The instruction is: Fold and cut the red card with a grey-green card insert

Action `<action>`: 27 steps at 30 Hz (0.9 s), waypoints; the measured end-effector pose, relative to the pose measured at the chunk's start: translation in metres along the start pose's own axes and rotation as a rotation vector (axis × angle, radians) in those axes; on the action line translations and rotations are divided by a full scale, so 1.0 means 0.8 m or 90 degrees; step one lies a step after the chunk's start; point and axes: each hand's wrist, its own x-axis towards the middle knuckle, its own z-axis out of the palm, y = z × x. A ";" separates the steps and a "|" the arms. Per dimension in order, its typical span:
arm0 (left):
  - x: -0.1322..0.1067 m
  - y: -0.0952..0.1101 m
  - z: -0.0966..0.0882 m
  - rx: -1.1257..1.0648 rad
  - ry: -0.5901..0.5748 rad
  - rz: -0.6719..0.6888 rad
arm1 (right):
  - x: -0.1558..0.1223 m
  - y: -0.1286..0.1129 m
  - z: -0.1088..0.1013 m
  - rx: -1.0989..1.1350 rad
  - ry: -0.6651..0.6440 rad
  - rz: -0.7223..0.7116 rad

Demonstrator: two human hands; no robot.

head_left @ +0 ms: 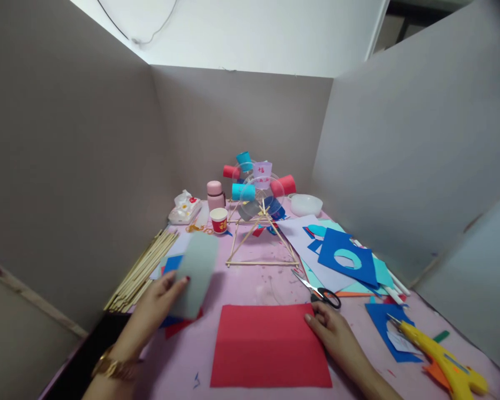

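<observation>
The red sheet (270, 347) lies flat on the near part of the desk (254, 284), its long axis running left to right. The right hand (333, 330) is nearer to it: its fingers are curled close together at the far right corner, the thumb touching the sheet's edge. Whether they pinch the paper or only press it, I cannot tell.

The left hand (156, 300) is to the left of the red sheet and apart from it. Its fingers are closed on a grey sheet (198, 272), thumb on top; this sheet is blurred, with its long axis running near to far, roughly crosswise to the red one. Blue paper (174, 263) shows beneath it. The scissors (314, 285) lie just beyond the right hand's fingers.
</observation>
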 end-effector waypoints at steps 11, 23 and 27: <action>-0.076 0.083 0.081 -0.031 -0.367 0.360 | -0.005 -0.008 -0.005 -0.002 0.007 -0.031; -0.094 0.027 0.105 -0.119 -0.084 0.271 | -0.043 -0.024 0.016 -0.389 -0.163 -0.351; -0.101 -0.006 0.088 -0.175 -0.018 0.044 | -0.040 -0.031 0.013 -0.388 -0.190 -0.336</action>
